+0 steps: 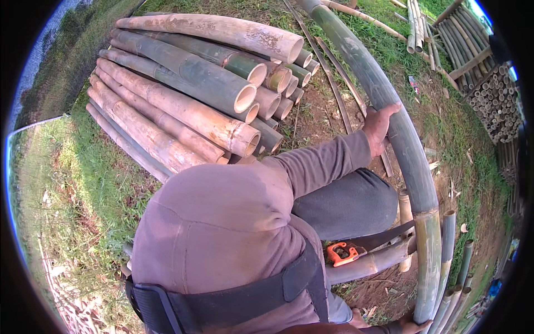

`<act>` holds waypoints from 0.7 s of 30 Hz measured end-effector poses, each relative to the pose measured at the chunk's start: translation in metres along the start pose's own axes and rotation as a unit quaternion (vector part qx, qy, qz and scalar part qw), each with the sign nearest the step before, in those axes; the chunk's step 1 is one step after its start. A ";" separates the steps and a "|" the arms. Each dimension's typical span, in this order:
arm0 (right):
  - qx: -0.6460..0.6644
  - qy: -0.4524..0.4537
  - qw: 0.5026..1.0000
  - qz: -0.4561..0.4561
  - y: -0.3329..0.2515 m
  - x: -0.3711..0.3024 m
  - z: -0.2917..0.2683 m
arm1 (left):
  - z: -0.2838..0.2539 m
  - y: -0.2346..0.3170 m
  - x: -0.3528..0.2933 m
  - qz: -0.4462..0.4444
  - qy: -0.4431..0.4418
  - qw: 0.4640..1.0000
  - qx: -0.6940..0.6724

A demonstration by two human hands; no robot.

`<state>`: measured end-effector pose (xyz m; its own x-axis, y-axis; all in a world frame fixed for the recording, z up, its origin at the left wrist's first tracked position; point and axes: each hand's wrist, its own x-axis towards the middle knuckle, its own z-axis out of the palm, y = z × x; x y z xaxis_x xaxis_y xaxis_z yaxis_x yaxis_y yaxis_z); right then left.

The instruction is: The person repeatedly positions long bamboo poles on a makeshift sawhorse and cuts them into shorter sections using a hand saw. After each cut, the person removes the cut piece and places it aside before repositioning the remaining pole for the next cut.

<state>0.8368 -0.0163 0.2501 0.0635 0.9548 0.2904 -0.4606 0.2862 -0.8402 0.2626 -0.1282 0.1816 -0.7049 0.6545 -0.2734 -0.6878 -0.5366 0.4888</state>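
Note:
A long green bamboo pole (405, 139) runs from the top of the head view down to the lower right. My left hand (379, 127) is closed around its middle, with some fingers hidden behind the pole. Lower down, at the bottom edge, my right hand (414, 325) grips the same pole and is partly cut off by the frame. Beside my bent knee (356, 206), a handsaw with an orange handle (342, 254) rests along a horizontal bamboo piece (371, 264). Part of its dark blade passes towards the held pole.
A pile of cut bamboo poles (183, 72) lies at the upper left. Thin split strips (328, 67) lie on the ground near it. Short upright bamboo posts (448, 236) stand right of the held pole. A rack of stacked bamboo (495, 106) is at the far right.

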 end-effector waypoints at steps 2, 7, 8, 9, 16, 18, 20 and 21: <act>0.023 0.011 0.998 0.051 0.026 0.013 -0.008 | 0.017 0.030 -0.029 0.038 0.009 0.999 0.031; -0.086 0.044 0.995 0.003 0.080 0.088 -0.038 | 0.007 0.110 -0.084 0.198 -0.032 0.979 0.044; -0.209 0.023 0.976 -0.049 0.092 0.097 -0.035 | -0.001 0.128 -0.097 0.230 -0.031 0.971 0.050; -0.342 0.017 0.932 -0.115 0.087 0.098 -0.036 | -0.010 0.131 -0.096 0.241 -0.041 0.969 0.046; -0.263 -0.001 0.963 -0.050 0.097 -0.022 0.207 | -0.107 0.250 -0.159 0.381 0.181 0.905 0.056; -0.359 -0.135 0.919 -0.091 0.105 -0.038 0.217 | -0.160 0.293 -0.169 0.413 0.236 0.879 0.019; -0.346 -0.220 0.910 -0.059 0.119 -0.070 0.243 | -0.213 0.333 -0.182 0.458 0.291 0.840 -0.003; -0.337 -0.250 0.907 -0.047 0.119 -0.096 0.265 | -0.243 0.353 -0.188 0.483 0.310 0.819 -0.007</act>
<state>0.5407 -0.0949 0.2436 -0.4125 0.8163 0.4045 0.1819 0.5088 -0.8414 0.1104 -0.5698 0.2043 -0.8706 -0.4728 -0.1358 0.2428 -0.6531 0.7173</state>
